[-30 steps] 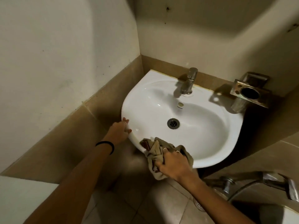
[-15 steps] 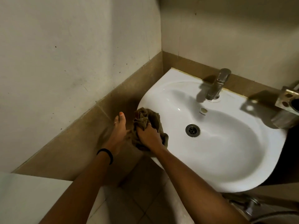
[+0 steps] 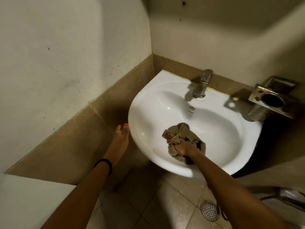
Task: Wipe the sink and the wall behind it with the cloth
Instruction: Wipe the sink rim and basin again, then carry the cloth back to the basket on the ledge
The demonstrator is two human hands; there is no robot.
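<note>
A white ceramic sink (image 3: 148,113) is fixed in the corner, under a pale wall (image 3: 222,38) with a tan tile band. My right hand (image 3: 184,148) is inside the basin, shut on a crumpled tan cloth (image 3: 177,133) that lies over most of the drain. My left hand (image 3: 120,141) rests beside the sink's left outer rim, fingers extended and together, holding nothing. A chrome tap (image 3: 202,85) stands at the back of the sink.
A metal cup holder (image 3: 270,100) is mounted on the wall right of the sink. The left wall (image 3: 57,55) is close. A round floor drain (image 3: 210,210) sits in the tiled floor below. A metal fitting (image 3: 283,194) shows at the lower right.
My right hand has carried the cloth from the sink's left rim into the basin, over the drain. My left hand has stayed by the left rim.
</note>
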